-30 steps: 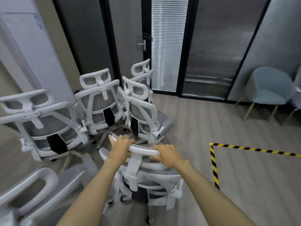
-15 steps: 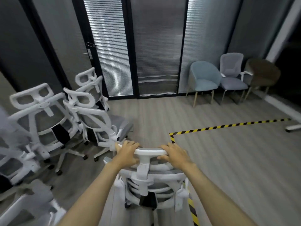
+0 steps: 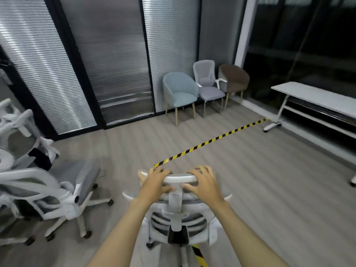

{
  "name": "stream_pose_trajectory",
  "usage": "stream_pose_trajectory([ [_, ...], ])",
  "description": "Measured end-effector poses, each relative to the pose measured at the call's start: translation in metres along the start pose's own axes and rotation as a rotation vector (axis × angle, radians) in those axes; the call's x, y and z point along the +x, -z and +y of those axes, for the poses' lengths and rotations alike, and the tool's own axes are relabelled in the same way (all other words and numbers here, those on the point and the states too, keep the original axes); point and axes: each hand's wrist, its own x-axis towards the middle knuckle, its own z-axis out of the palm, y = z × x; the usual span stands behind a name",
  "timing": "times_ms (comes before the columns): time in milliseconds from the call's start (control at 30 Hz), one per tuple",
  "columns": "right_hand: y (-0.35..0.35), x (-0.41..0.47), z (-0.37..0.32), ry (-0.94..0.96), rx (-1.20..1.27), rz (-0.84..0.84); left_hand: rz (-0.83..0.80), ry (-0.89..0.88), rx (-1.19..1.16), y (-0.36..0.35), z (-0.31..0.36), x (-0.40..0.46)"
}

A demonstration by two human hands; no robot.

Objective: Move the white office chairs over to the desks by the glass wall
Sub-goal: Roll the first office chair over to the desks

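Note:
A white office chair (image 3: 178, 214) with grey mesh stands right in front of me, its back towards me. My left hand (image 3: 155, 184) and my right hand (image 3: 204, 183) both grip its white headrest from behind, one at each end. More white office chairs (image 3: 57, 193) are bunched at the left edge, blurred. A white desk (image 3: 316, 96) on wheeled legs stands at the far right along the dark glass wall (image 3: 300, 45).
Three upholstered chairs, light blue (image 3: 180, 91), grey (image 3: 209, 87) and brown (image 3: 234, 79), line the back corner. Yellow-black tape (image 3: 212, 140) runs across the wood floor and under the held chair. Blinds cover glass panels (image 3: 115, 60) ahead.
The view has swung right with the chair. The chair cluster has slid to the left edge, and the desk and dark glass wall have come into sight. Both hands keep their grip on the headrest.

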Motion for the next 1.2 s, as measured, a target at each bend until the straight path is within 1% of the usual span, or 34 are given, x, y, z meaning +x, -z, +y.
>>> stream_pose_trajectory([
  [100,0.003,0.024,0.04,-0.047,-0.05,0.07,0.046,-0.086,0.042,-0.024,0.005,0.054],
  [300,0.023,0.074,0.114,-0.183,-0.063,0.085,0.089,-0.196,0.139,-0.041,0.051,0.157],
  [367,0.029,0.094,0.143,-0.246,-0.063,0.081,0.082,-0.238,0.108,-0.051,0.065,0.199],
  [433,0.034,0.109,0.164,-0.27,-0.07,0.085,0.07,-0.257,0.072,-0.059,0.076,0.229],
  [533,0.042,0.141,0.21,-0.321,-0.065,0.093,0.08,-0.289,0.105,-0.073,0.1,0.288],
  [633,0.048,0.176,0.263,-0.348,-0.065,0.144,0.094,-0.342,0.115,-0.086,0.126,0.353],
  [833,0.061,0.244,0.366,-0.412,-0.091,0.218,0.063,-0.401,0.161,-0.117,0.175,0.48],
  [933,0.074,0.28,0.413,-0.445,-0.095,0.211,0.076,-0.422,0.185,-0.127,0.206,0.54],
  [1200,0.112,0.369,0.528,-0.575,-0.206,0.156,0.096,-0.443,0.224,-0.162,0.29,0.674],
])
